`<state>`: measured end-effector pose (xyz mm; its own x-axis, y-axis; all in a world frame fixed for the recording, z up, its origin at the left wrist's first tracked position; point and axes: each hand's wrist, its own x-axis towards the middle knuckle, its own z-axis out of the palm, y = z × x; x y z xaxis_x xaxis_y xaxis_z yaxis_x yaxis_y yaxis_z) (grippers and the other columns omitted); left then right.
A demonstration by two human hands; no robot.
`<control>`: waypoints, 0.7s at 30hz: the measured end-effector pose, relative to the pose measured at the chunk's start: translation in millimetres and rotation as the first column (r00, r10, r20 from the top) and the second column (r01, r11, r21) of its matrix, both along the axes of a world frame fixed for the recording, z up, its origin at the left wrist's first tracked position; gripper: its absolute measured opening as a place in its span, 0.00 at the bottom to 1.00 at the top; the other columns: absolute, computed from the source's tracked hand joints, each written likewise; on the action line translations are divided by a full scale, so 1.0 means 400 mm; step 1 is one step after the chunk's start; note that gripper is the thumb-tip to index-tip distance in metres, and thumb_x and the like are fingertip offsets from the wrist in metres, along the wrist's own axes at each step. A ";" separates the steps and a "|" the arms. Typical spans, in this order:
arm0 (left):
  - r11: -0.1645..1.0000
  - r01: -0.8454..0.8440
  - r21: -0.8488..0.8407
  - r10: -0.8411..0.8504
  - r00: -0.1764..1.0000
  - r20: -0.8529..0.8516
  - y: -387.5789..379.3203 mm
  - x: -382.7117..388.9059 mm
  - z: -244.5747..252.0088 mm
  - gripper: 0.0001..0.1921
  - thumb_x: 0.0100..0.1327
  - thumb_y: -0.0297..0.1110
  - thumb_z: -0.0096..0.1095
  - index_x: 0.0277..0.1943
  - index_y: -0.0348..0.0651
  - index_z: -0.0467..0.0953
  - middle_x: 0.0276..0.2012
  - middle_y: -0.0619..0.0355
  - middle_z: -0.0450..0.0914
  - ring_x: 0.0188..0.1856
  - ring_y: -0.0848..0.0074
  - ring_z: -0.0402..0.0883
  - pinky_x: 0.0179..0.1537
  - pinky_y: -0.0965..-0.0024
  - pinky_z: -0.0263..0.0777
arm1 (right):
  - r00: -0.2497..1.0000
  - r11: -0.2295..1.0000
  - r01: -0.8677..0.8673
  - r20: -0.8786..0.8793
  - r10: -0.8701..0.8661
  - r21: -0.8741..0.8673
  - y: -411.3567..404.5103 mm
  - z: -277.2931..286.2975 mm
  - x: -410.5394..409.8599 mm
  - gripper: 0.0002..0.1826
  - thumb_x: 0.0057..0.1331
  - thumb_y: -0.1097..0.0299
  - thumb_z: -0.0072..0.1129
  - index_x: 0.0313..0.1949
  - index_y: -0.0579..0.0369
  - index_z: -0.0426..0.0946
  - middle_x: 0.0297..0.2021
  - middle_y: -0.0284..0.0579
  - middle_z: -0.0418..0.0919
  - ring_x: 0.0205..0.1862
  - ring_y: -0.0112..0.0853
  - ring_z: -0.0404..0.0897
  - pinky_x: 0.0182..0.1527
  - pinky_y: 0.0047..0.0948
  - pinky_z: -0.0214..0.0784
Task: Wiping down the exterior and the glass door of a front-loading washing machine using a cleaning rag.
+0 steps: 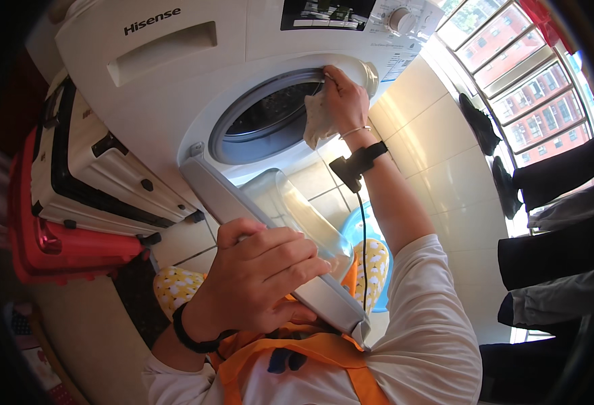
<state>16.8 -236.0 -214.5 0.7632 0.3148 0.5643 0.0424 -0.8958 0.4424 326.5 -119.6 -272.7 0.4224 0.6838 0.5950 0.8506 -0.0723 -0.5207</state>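
Note:
In front of me stands a white Hisense front-loading washing machine (150, 66), with its round door (228, 190) swung open towards my chest. My left hand (264, 273) grips the door's silver rim, fingers laid over the edge. A pale cloth (318, 120) hangs from my right hand (347, 98), which is at the upper right of the drum opening. The fingertips meet the grey rubber door seal (221, 144) there. Behind the seal the dark drum (274, 109) shows; its depths are too dim to make out.
A white suitcase (104, 167) and a red case (79, 248) stand left of the machine. A light blue basin (350, 228) is on the tiled floor by my knees. Dark clothes (550, 253) hang at right, near black shoes (504, 187) and a barred window (525, 76). A black cable (364, 243) trails from my right wrist.

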 end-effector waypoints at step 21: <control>1.000 -0.007 -0.015 0.007 1.000 -0.003 0.001 0.003 0.003 0.23 0.52 0.62 0.67 0.44 0.58 0.82 0.44 0.70 0.81 0.50 0.77 0.77 0.54 0.64 0.56 | 0.920 0.944 -0.310 0.214 0.328 -0.113 -0.089 0.065 -0.028 0.07 0.66 0.60 0.57 0.41 0.43 0.74 0.26 0.40 0.82 0.29 0.45 0.82 0.31 0.40 0.72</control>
